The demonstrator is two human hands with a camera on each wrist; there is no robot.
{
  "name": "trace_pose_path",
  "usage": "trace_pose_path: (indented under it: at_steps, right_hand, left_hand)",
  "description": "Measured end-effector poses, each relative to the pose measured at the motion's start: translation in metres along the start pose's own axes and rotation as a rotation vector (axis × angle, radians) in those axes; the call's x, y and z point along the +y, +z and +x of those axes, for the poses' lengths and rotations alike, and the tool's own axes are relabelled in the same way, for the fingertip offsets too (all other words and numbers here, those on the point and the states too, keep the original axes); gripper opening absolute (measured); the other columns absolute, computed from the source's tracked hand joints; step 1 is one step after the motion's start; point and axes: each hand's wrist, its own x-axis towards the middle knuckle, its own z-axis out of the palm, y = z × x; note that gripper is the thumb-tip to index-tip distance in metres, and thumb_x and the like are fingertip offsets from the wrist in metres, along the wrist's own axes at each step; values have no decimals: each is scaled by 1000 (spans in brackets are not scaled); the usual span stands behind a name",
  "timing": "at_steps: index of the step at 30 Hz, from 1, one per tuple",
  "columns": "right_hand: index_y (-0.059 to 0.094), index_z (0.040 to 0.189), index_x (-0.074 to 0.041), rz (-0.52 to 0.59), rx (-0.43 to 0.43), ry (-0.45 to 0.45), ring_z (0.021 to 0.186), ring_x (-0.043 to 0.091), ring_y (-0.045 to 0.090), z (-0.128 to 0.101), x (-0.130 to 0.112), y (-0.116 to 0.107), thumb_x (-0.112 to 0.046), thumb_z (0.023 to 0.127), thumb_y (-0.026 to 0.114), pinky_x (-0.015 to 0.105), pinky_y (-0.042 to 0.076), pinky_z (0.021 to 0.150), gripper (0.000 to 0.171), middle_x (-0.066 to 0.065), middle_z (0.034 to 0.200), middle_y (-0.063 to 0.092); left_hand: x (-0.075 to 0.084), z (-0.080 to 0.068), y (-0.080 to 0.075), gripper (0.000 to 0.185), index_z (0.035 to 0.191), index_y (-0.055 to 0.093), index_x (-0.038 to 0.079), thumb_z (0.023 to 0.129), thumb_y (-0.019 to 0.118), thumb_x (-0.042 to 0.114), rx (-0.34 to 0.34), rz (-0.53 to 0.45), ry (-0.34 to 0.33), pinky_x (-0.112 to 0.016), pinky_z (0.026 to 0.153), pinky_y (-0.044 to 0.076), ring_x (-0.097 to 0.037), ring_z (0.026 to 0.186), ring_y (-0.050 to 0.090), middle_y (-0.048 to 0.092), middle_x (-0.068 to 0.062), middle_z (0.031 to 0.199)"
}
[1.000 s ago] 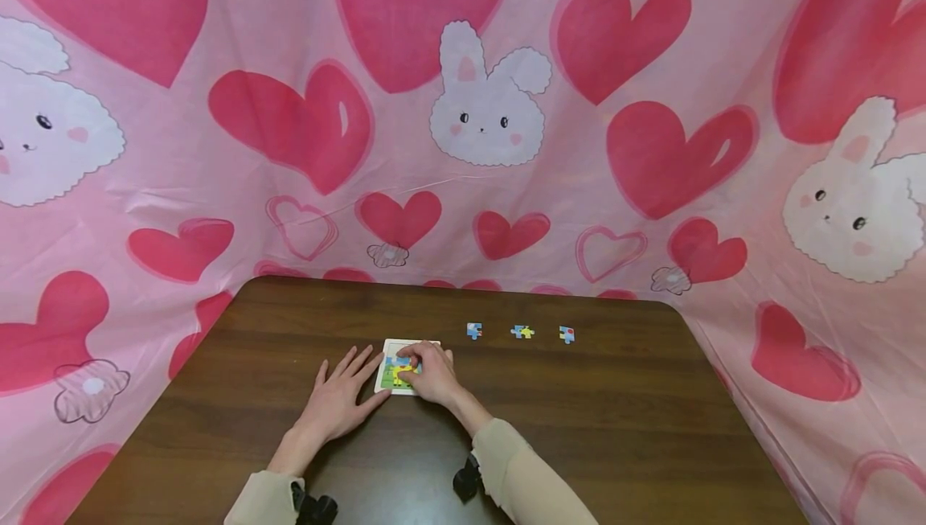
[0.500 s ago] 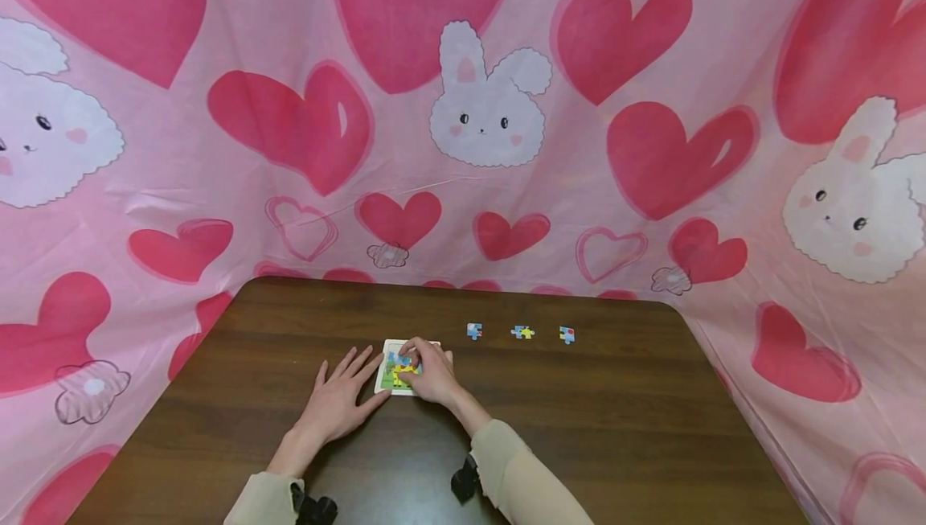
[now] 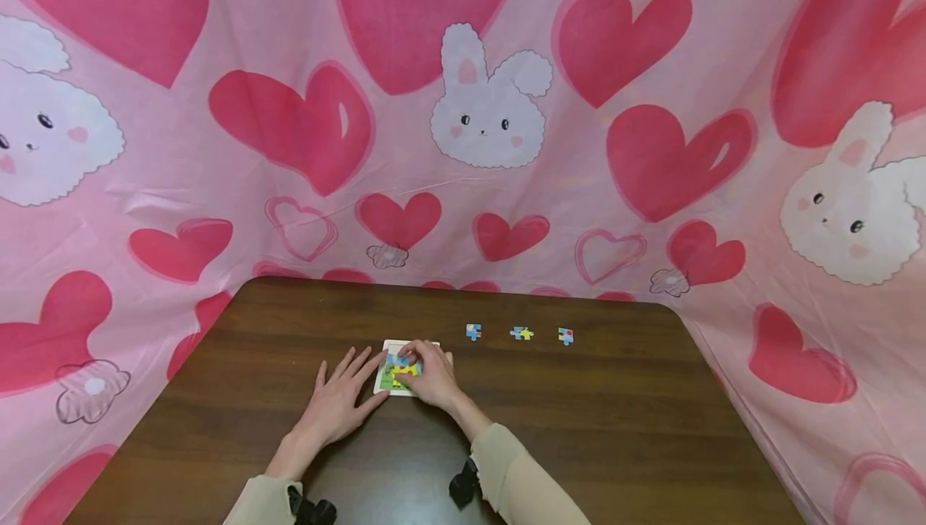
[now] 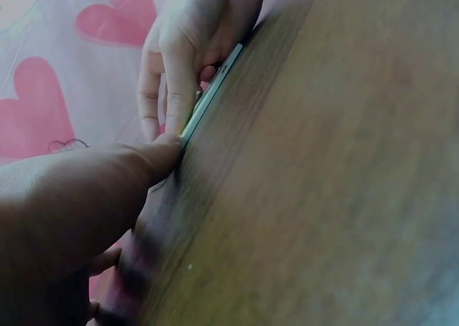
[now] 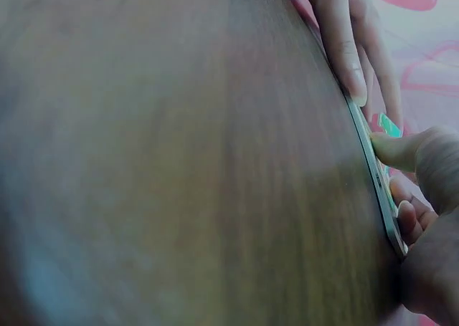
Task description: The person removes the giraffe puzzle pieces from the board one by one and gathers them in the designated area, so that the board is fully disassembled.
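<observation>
A small jigsaw puzzle board [image 3: 393,345] with a white border lies on the table, its picture blue, yellow and green. Flat on the table, my left hand [image 3: 334,406] has its fingers spread, with thumb and index fingertip touching the board's left side. Over the board's right part, my right hand [image 3: 436,376] bends its fingers and pinches a puzzle piece, mostly hidden by the fingers. In the right wrist view a green puzzle piece [image 5: 388,125] stands tilted above the board beside my right thumb. The left wrist view shows the board's thin edge [image 4: 215,89] edge-on.
Three loose jigsaw pieces lie in a row beyond the board to the right: a left one [image 3: 473,332], a middle one [image 3: 522,334] and a right one [image 3: 566,336]. Behind the brown wooden table [image 3: 615,412] hangs a pink curtain [image 3: 405,175] with hearts and rabbits.
My right fingers have shifted slightly over the board, and the blue part of the picture beside them looks different. My left hand and the three loose pieces have stayed in place.
</observation>
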Motion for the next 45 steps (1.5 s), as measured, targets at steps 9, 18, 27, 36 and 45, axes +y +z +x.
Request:
trace_pose_path:
  at_steps: [9, 18, 27, 36, 45]
  right_hand:
    - [78, 110, -14, -6, 73, -21, 95, 19, 65, -2, 1, 4, -17, 86, 92, 25, 31, 84, 29, 5, 102, 74]
    - [82, 109, -14, 12, 109, -22, 84, 7, 57, -3, -1, 6, -16, 85, 93, 23, 31, 81, 26, 2, 98, 81]
    - [85, 108, -13, 21, 140, -25, 76, 10, 58, -2, 2, 8, -12, 84, 95, 24, 32, 79, 27, 2, 93, 80]
    - [86, 108, -13, 10, 147, -22, 74, 5, 55, -4, 1, 9, -14, 85, 94, 23, 31, 79, 24, 2, 90, 78]
    - [83, 115, -10, -11, 163, -44, 81, 16, 61, -4, 0, 9, -14, 88, 91, 24, 31, 79, 28, 3, 96, 78]
  left_hand:
    - [-1, 1, 0, 73, 169, 46, 23, 105, 71, 50, -10, -3, 0, -89, 124, 13, -50, 166, 32, 44, -19, 175]
    - [-2, 0, 3, 72, 167, 49, 20, 105, 70, 49, -3, 9, -5, -89, 124, 13, -50, 166, 32, 44, -19, 174]
    - [6, 2, 3, 71, 165, 53, 18, 105, 69, 51, 7, 15, -10, -90, 123, 13, -52, 165, 32, 45, -20, 174]
    - [7, 1, 4, 67, 161, 57, 18, 104, 71, 50, 34, -3, -1, -91, 122, 13, -55, 163, 33, 47, -22, 172]
    - [4, 1, 7, 65, 158, 61, 19, 104, 70, 53, 75, -35, 33, -92, 119, 14, -57, 161, 35, 49, -24, 169]
